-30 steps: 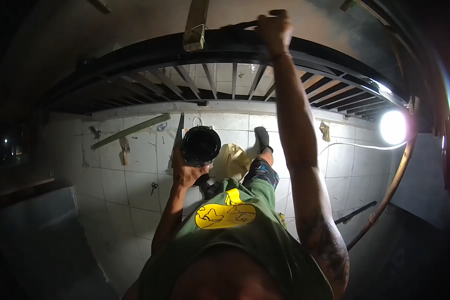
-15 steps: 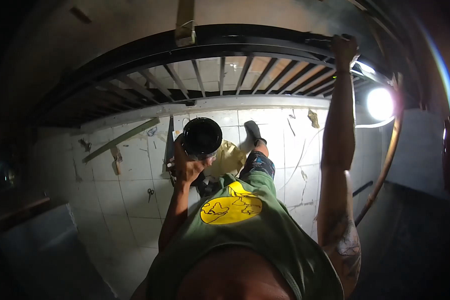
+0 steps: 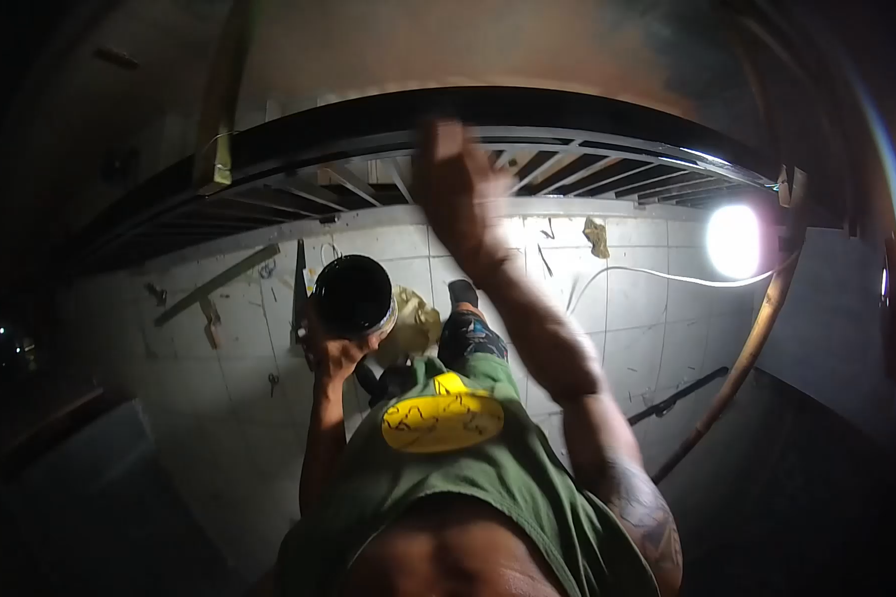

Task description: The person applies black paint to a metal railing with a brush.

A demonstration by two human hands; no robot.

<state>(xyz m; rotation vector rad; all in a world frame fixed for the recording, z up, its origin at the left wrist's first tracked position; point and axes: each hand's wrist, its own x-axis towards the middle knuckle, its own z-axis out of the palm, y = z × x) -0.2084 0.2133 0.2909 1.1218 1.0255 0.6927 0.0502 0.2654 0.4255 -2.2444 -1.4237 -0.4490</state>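
My left hand (image 3: 340,350) grips a round, open paint can (image 3: 352,295) from below and its side, low in front of my body. The can is black inside, and a lighter outer wall shows at its lower right. Up at the long black metal railing (image 3: 567,107), my right hand (image 3: 460,194) is against the middle of the top rail, blurred by motion. Its fingers look curled, but whatever they hold is hidden. Thin slats run below the rail.
A bright lamp (image 3: 734,242) with a white cable hangs at the right beside a wooden pole (image 3: 757,348). On the tiled floor (image 3: 627,328) lie a long strip (image 3: 219,284), scissors (image 3: 274,382), a crumpled yellowish bag (image 3: 413,323) and scraps. A wooden post (image 3: 219,119) stands at the left rail.
My right hand has swept left along the railing, from its right end to the middle. The view has shifted right, and the can stays in my left hand.
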